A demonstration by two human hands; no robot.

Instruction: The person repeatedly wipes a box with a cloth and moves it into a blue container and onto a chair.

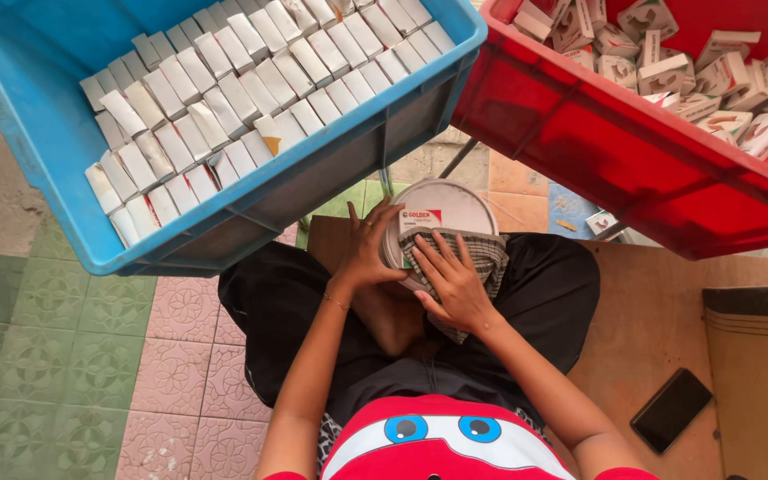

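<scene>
A white round bucket lid (455, 203) rests on my lap, with a checked grey cloth (482, 253) draped over its near part. A small white and red carton (420, 219) lies on the lid's left side. My left hand (368, 249) touches the lid's left rim, fingers spread by the small carton. My right hand (453, 284) lies flat on the cloth, fingers apart. Neither hand grips anything.
A blue crate (46, 133) with rows of upright white cartons stands at upper left. A red crate (597, 151) with loose cartons is at upper right. A dark phone (671, 410) lies on a brown board at right, beside cardboard (762, 373). Tiled floor on the left.
</scene>
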